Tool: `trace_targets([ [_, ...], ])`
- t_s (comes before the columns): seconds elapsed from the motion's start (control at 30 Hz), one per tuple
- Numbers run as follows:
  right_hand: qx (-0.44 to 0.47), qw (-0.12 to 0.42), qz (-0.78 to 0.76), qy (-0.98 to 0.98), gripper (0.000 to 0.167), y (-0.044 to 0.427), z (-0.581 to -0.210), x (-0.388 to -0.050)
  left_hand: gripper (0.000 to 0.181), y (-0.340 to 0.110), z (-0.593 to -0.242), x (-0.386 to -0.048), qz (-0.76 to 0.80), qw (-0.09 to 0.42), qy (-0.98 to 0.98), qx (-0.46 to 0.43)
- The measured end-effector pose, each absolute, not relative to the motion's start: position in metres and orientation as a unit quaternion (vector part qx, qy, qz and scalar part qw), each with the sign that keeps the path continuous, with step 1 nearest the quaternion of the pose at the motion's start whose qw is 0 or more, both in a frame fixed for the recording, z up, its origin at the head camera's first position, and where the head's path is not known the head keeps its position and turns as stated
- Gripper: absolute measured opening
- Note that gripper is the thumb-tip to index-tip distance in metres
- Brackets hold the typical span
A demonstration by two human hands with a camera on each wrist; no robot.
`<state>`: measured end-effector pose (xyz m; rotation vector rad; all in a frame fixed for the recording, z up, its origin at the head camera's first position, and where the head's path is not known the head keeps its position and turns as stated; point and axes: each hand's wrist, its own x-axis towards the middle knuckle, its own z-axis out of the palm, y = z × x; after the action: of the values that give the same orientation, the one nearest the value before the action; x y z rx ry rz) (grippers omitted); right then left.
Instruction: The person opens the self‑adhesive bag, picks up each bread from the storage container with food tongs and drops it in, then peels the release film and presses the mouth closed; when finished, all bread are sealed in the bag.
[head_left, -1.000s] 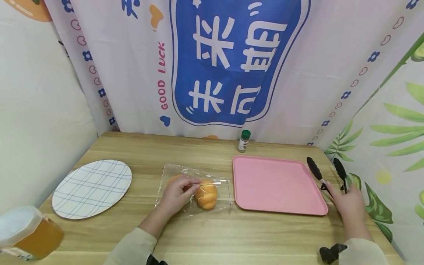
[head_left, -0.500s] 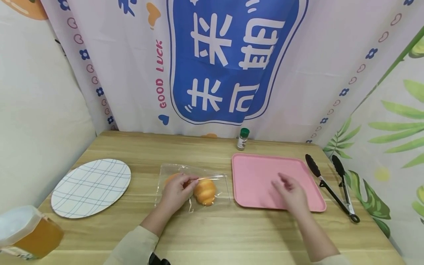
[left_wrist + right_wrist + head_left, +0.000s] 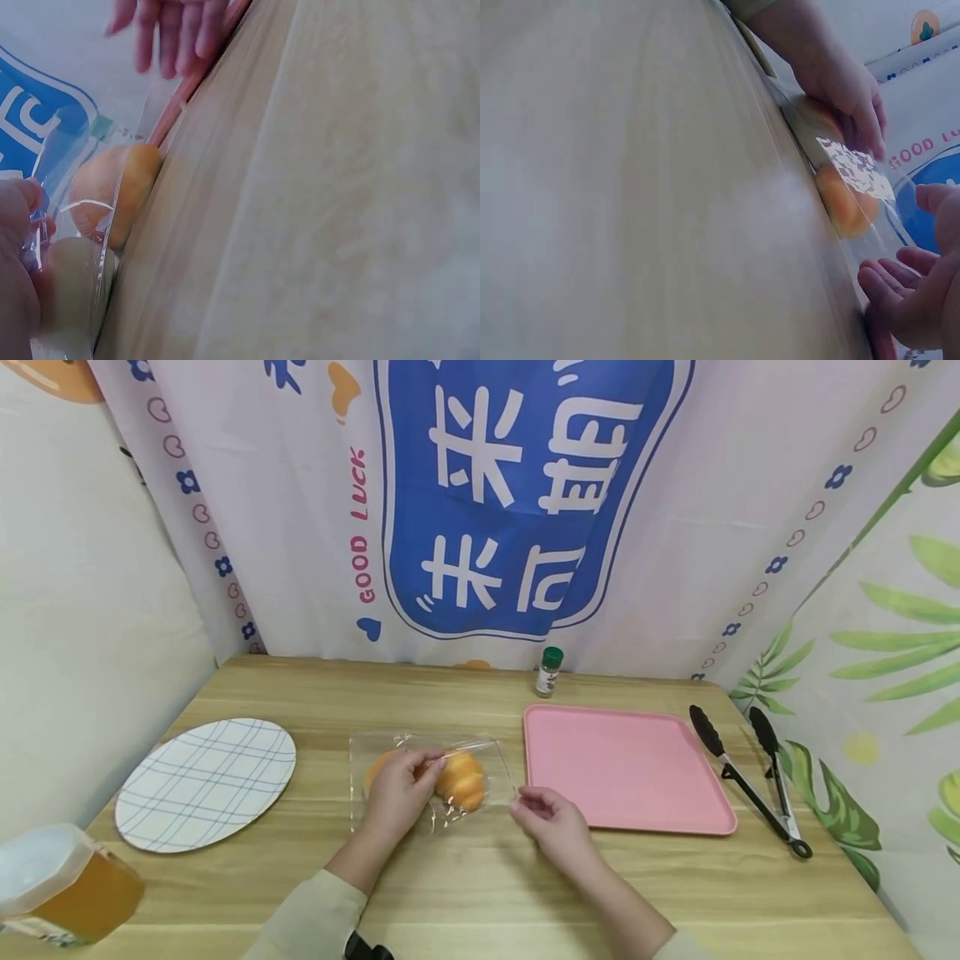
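Observation:
A clear plastic bag (image 3: 497, 770) lies on the wooden table with bread inside. The bread roll (image 3: 462, 782) at its right is golden and ridged; another orange-brown piece of bread (image 3: 377, 767) is partly covered by my left hand (image 3: 399, 795). That hand pinches the upper film of the bag between thumb and fingers. At the bag's right edge is my right hand (image 3: 557, 828), its fingers parted and slightly bent. The right wrist view has these fingers (image 3: 889, 289) beside the film, with no grip on it visible.
A pink tray (image 3: 622, 768) lies right of the bag, with black-tipped tongs (image 3: 757, 793) beyond it. A green-capped shaker (image 3: 549, 672) stands behind. Left are a checked oval plate (image 3: 210, 785) and a jar of amber contents (image 3: 82, 893).
My right hand has left the tongs, which now lie on the table, and moved left across the tray to the bag's right edge. The left hand keeps pinching the bag, which has shifted slightly.

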<state>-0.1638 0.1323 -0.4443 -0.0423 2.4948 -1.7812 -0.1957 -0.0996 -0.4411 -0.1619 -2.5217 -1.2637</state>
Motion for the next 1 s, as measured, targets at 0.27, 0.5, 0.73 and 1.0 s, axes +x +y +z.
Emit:
trace_targets([
  [0.27,0.029,0.114,-0.659,0.742,0.052,0.106,-0.449,-0.166,0.018,-0.098,-0.441,-0.196,-0.437,0.179,-0.881,-0.040],
  [0.5,0.077,0.111,-0.680,0.721,0.041,0.091,-0.452,-0.178,0.018,-0.097,-0.440,-0.193,-0.434,0.182,-0.881,-0.043],
  [0.73,0.092,0.092,-0.716,0.686,0.017,0.084,-0.455,-0.184,0.024,-0.098,-0.434,-0.185,-0.421,0.161,-0.892,-0.037],
  [1.0,0.107,0.058,-0.725,0.677,0.013,0.079,-0.456,-0.190,0.030,-0.103,-0.418,-0.174,-0.372,0.113,-0.921,-0.039],
])
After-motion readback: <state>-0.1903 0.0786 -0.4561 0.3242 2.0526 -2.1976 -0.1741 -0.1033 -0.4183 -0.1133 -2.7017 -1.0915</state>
